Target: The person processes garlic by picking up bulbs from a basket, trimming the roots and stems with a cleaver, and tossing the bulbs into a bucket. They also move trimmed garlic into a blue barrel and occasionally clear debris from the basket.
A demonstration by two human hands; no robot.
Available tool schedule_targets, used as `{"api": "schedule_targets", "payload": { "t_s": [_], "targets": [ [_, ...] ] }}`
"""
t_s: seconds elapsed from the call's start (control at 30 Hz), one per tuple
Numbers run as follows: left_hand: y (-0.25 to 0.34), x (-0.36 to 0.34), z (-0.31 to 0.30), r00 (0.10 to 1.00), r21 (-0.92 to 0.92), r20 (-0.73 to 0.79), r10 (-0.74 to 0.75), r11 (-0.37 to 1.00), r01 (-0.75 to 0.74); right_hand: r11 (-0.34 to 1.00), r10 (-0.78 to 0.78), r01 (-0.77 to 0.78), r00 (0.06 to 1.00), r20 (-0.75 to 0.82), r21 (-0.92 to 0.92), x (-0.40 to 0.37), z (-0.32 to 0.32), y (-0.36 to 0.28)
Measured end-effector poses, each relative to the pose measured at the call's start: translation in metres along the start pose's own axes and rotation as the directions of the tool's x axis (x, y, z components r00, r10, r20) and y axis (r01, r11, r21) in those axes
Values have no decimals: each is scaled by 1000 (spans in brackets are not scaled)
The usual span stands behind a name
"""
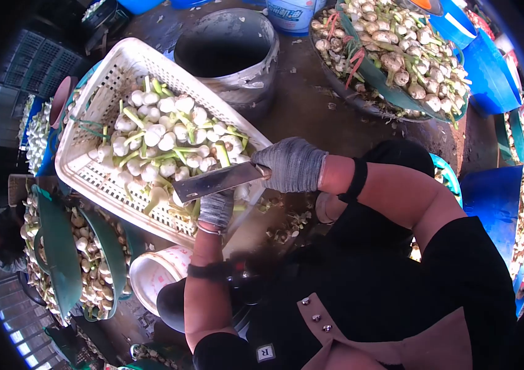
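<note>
My right hand [294, 165], in a grey knit glove, is closed around the handle of a broad-bladed knife [216, 181]. The blade points left, over the near side of a white perforated basket [86, 172]. Inside the basket lies a heap of garlic bulbs [166, 132], pale and trimmed, many with short green stems. Just under the blade is my left hand [216, 211], also gloved, at the basket's near rim. The knife hides its fingers, so I cannot tell what they hold. Close to its right side shows a pale bulb [241, 192].
A dark tub [237, 92] stands behind the basket. At the upper right, a green sheet [391, 95] divides heaped untrimmed garlic [385, 31]. Blue buckets [490, 74] line the right. A white bucket [151, 277] and green sacks [58, 259] of garlic stand lower left.
</note>
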State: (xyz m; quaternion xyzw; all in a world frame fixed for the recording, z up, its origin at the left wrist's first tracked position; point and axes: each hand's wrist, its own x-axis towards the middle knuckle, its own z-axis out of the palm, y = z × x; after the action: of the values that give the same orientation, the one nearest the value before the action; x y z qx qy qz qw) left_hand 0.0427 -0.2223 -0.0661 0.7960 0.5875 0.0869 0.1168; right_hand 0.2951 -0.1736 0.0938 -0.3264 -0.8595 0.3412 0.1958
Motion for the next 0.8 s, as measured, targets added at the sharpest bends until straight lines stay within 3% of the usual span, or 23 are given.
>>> {"api": "schedule_targets", "payload": {
  "t_s": [0.07, 0.1, 0.13, 0.17, 0.2, 0.23, 0.27, 0.3, 0.33, 0.37, 0.4, 0.47, 0.5, 0.53, 0.57, 0.6, 0.63, 0.67, 0.73, 0.77, 0.8],
  "targets": [
    [12, -20, -38, 955, 130, -112, 275, 957, -261, 952, 139, -108, 986, 90, -287, 10, 6, -6],
    [44, -25, -84, 990, -271, -120, 74, 957, -104, 953, 132, -101, 987, 93, -284, 14, 11, 3],
    [64, -31, -110, 991, -268, -118, 69, 958, -99, 945, 220, -180, 967, 125, -272, 20, 18, 20],
    [78, -38, -131, 989, -232, -141, 47, 970, -79, 930, 304, -257, 940, 157, -262, 22, 26, 29],
    [81, -44, -141, 984, -191, -175, 26, 980, -60, 933, 293, -246, 944, 155, -263, 22, 30, 32],
    [42, -61, -104, 885, 58, -371, 283, 958, -282, 933, 290, -230, 936, 199, -278, 21, 32, 34],
    [37, -64, -105, 885, 53, -379, 272, 961, -273, 931, 293, -214, 922, 255, -295, 21, 35, 34],
    [36, -66, -105, 914, 80, -303, 270, 963, -257, 933, 357, -326, 895, 268, -156, 25, 36, 16],
    [38, -65, -106, 938, 107, -221, 268, 962, -250, 932, 359, -322, 890, 283, -169, 29, 31, -12],
    [54, -57, -116, 970, -633, -60, -236, 760, 145, 936, 336, -352, 905, 261, 16, 33, 22, -46],
    [56, -52, -118, 973, -638, -51, -224, 757, 141, 906, 326, -371, 918, 225, 205, 37, 20, -63],
    [62, -45, -120, 922, -394, -384, -53, 912, -111, 952, 127, -112, 991, -35, 286, 43, 39, -62],
    [67, -49, -126, 938, -636, -278, -208, 771, -18, 906, 151, -139, 989, 3, 401, 42, 37, -57],
    [73, -54, -131, 936, -942, 33, -351, 302, 146, 819, 313, -295, 949, 49, 492, 53, 51, -45],
    [85, -52, -139, 899, -951, -116, -423, 308, 22, 540, 410, -413, 890, 199, 733, 50, 36, -59],
    [92, -51, -143, 831, -941, -258, -492, 324, -100, 180, 438, -486, 818, 373, 855, 45, 20, -73],
    [65, -57, -130, 916, -987, -145, -375, 122, -106, 278, 334, -439, 878, 343, 854, 48, 22, -62],
    [55, -62, -114, 941, -995, -98, -325, 36, -91, 287, 329, -442, 879, 346, 850, 51, 32, -54],
    [26, -65, -52, 895, -881, -235, -378, 472, -32, 196, 417, -394, 862, 287, 898, 51, 49, -46],
    [41, -59, -73, 895, -882, -236, -378, 470, -34, -20, 509, -398, 786, 351, 917, 49, 43, -69],
    [60, -54, -94, 848, -933, -187, -495, 360, 4, -19, 512, -397, 784, 350, 918, 49, 46, -61]
  ]
}}
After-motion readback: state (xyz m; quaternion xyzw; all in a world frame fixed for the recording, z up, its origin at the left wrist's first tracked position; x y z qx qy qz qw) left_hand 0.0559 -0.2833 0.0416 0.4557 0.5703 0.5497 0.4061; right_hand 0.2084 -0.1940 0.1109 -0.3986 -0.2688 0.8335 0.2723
